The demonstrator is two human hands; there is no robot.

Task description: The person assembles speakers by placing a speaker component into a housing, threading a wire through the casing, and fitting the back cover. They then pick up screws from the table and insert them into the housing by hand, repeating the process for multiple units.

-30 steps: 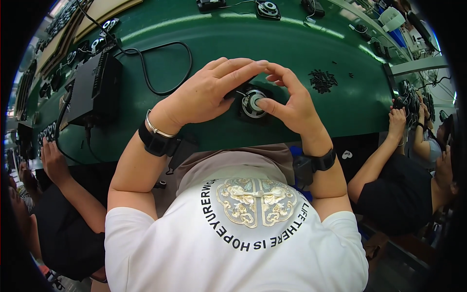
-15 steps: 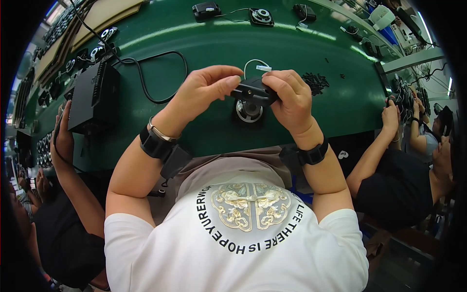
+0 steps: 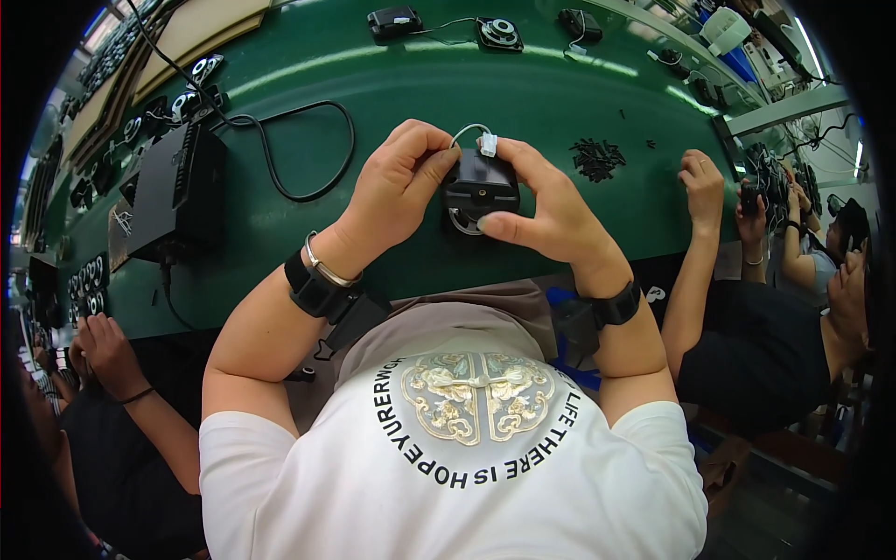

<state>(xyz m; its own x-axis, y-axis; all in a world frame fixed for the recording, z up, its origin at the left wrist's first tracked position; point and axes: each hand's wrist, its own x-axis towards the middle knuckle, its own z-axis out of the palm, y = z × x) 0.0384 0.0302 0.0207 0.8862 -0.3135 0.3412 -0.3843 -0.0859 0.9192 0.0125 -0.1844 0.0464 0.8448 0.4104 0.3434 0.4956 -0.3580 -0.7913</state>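
A small black plastic housing [image 3: 482, 191] with a brass-coloured dot on its near side is between my hands. A round speaker [image 3: 461, 222] shows partly beneath it. From the housing's far left corner a thin pale cable [image 3: 474, 127] loops over to a white plug [image 3: 488, 145]. My left hand [image 3: 403, 177] pinches the cable where it meets that corner; the exact contact is hidden by the fingertips. The right hand [image 3: 551, 210] spans the housing, index finger along the far edge by the plug and thumb at the near edge.
Small black pieces [image 3: 597, 160] lie heaped to the right. A black power box [image 3: 177, 191] with a black cord [image 3: 266, 154] stands left. Another speaker [image 3: 500, 34] and a wired black housing [image 3: 395, 21] lie at the back. Co-workers' hands [image 3: 700, 187] are at both sides.
The housing has tilted so more of its face shows, and the plug has swung left. My right hand has opened wider around it; my left has closed in on the cable.
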